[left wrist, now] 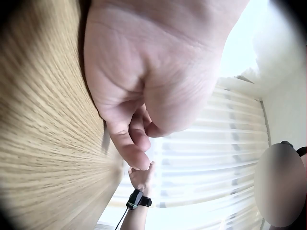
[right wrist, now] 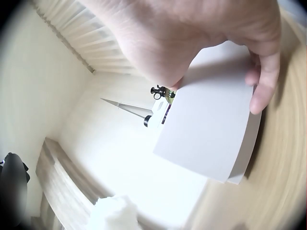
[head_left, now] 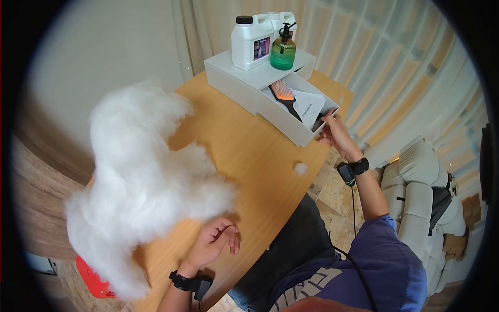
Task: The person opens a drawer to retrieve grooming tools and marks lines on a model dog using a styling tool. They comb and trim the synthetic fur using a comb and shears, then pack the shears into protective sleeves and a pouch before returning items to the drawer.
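Note:
My right hand point(head_left: 337, 134) is at the front of a white drawer point(head_left: 283, 124), pulled partly out of a white drawer unit point(head_left: 228, 79). In the right wrist view, this hand grips the drawer front point(right wrist: 206, 124), the thumb over its top edge and fingers at the lower edge. Inside the drawer lie a black paddle hairbrush point(head_left: 283, 92) with colourful bristles and a white printed card point(head_left: 310, 106); a dark item near my fingers is partly hidden. My left hand point(head_left: 212, 242) rests on the table with loosely curled fingers, holding nothing, beside a big fluffy white furry thing point(head_left: 150, 171).
On the drawer unit stand white jugs point(head_left: 249, 44) and a green spray bottle point(head_left: 283, 52). A small white fluff ball point(head_left: 300, 168) lies near the edge of the wooden table point(head_left: 249, 151). A red stool point(head_left: 92, 278) shows below left; a pale sofa point(head_left: 416, 203) stands right.

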{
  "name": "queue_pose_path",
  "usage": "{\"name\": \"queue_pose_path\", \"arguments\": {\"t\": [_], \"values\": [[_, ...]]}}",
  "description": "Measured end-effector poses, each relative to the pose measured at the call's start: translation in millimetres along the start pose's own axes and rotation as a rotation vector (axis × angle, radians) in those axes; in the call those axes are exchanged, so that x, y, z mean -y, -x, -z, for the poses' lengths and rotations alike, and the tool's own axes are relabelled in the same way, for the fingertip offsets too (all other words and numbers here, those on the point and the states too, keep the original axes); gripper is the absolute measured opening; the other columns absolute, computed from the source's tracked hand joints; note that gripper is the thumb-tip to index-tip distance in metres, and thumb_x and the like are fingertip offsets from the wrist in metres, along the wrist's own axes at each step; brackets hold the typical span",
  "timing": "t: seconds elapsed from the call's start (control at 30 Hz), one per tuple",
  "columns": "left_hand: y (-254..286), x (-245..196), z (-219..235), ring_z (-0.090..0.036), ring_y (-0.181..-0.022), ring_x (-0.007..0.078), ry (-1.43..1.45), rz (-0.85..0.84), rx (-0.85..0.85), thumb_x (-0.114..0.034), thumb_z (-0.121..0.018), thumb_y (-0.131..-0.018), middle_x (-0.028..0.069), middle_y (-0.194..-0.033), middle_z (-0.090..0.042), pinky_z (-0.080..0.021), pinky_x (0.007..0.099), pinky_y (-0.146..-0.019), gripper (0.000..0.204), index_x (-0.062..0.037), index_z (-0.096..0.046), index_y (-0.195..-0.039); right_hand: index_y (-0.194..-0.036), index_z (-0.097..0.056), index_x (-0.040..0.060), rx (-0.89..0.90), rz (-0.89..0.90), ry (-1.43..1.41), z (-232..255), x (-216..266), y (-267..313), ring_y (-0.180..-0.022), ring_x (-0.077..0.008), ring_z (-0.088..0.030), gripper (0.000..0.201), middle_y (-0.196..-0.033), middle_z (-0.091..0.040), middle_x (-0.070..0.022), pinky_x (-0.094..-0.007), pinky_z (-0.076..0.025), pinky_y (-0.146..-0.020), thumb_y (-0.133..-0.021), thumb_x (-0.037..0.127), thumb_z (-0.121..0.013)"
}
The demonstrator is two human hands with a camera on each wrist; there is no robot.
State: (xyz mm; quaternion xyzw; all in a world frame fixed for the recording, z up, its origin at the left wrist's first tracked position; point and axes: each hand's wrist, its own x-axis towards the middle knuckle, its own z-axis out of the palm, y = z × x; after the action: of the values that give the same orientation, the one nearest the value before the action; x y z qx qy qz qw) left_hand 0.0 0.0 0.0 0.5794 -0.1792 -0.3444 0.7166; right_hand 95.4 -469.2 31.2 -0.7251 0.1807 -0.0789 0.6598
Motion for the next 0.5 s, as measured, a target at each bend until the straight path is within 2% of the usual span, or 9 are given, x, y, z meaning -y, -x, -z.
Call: {"name": "queue_pose_path", "arguments": {"t": [0.13,0.2,0.23,0.4,0.47,0.5], "values": [[0,2,2,-0.066,-0.072,0.0198,0.015,-0.007,0.011,0.0,-0.045,-0.107,0.0074,-0.076,-0.057,-0.053,0.0306,-0.058,0.011,-0.0004,-0.056,-0.107,-0.125,-0.039,0.0028,-0.057,0.02,0.079,3,-5,2,-0.073,-0.0129,-0.054,0.05,-0.09,-0.05,-0.0064,-0.0321,-0.057,-0.064,-0.098,0.043,-0.055],[1,1,3,-0.066,-0.072,0.0198,0.024,-0.008,0.013,0.0,-0.044,-0.106,0.0076,-0.076,-0.058,-0.053,0.0306,-0.059,0.011,-0.0003,-0.056,-0.107,-0.124,-0.042,0.0034,-0.147,0.066,0.081,12,-6,6,-0.074,-0.0134,-0.055,0.05,-0.09,-0.051,-0.0068,-0.0316,-0.056,-0.063,-0.099,0.046,-0.049],[2,0,3,-0.066,-0.072,0.0185,0.034,0.0,0.005,0.002,-0.045,-0.105,0.008,-0.077,-0.059,-0.054,0.03,-0.06,0.011,0.0005,-0.056,-0.106,-0.127,-0.044,0.0033,-0.142,0.028,0.089,19,-8,6,-0.075,-0.0141,-0.055,0.05,-0.093,-0.051,-0.007,-0.0317,-0.056,-0.064,-0.099,0.045,-0.047],[0,5,2,-0.065,-0.072,0.0173,0.04,-0.003,0.011,0.002,-0.047,-0.105,0.0076,-0.076,-0.059,-0.054,0.0296,-0.06,0.01,0.0015,-0.056,-0.106,-0.133,-0.043,0.0021,-0.158,0.01,0.124,37,-12,18,-0.079,-0.0155,-0.057,0.055,-0.098,-0.054,-0.0079,-0.0324,-0.057,-0.067,-0.099,0.045,-0.05],[0,5,2,-0.065,-0.071,0.0175,0.028,0.005,-0.016,0.001,-0.046,-0.106,0.0073,-0.075,-0.059,-0.054,0.0295,-0.06,0.01,0.0015,-0.056,-0.107,-0.135,-0.043,0.0009,-0.091,0.013,0.237,43,-6,22,-0.086,-0.0169,-0.06,0.059,-0.104,-0.056,-0.0097,-0.0325,-0.058,-0.07,-0.099,0.046,-0.053],[0,4,2,-0.065,-0.071,0.0175,0.03,0.01,-0.012,0.001,-0.046,-0.106,0.0073,-0.075,-0.059,-0.054,0.0295,-0.06,0.01,0.0015,-0.056,-0.107,-0.137,-0.044,-0.0007,-0.117,0.039,0.309,47,-7,21,-0.091,-0.0181,-0.062,0.064,-0.109,-0.058,-0.0124,-0.0336,-0.057,-0.07,-0.098,0.048,-0.056]]}}
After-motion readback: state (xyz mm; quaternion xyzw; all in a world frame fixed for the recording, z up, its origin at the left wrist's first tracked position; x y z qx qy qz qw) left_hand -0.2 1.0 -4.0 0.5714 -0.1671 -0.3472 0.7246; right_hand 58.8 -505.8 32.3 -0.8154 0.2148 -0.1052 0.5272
